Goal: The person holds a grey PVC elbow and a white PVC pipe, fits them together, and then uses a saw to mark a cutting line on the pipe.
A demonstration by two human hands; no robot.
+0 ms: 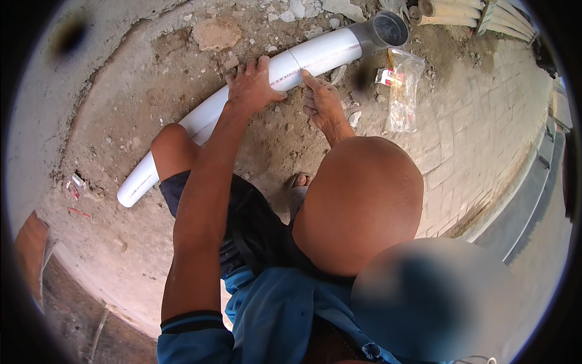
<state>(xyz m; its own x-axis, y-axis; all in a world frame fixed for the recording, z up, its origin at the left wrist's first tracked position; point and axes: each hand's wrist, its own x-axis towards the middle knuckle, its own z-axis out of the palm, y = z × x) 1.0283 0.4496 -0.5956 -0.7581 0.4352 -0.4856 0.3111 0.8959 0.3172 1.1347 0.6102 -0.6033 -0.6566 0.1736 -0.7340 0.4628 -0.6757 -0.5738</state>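
A long white plastic pipe (209, 112) lies slantwise on the dirt, its far right end joined to a grey pipe fitting (389, 29) with a round open mouth. My left hand (251, 83) grips the pipe from above near its middle, fingers over the far side and thumb on the near side. A thin dark line crosses the pipe to the right of that hand; whether it is a mark, a cut or a thread I cannot tell. Close to this line, the index fingertip of my right hand (324, 104) meets the pipe's near side. Its other fingers are curled, and anything inside is hidden.
A clear plastic bag (405, 91) and a small red-and-white packet (388, 77) lie right of my right hand. Stones, a large one (216, 33) among them, edge the pipe's far side. Several tan poles (454, 11) lie at the far right. My knees flank my arms.
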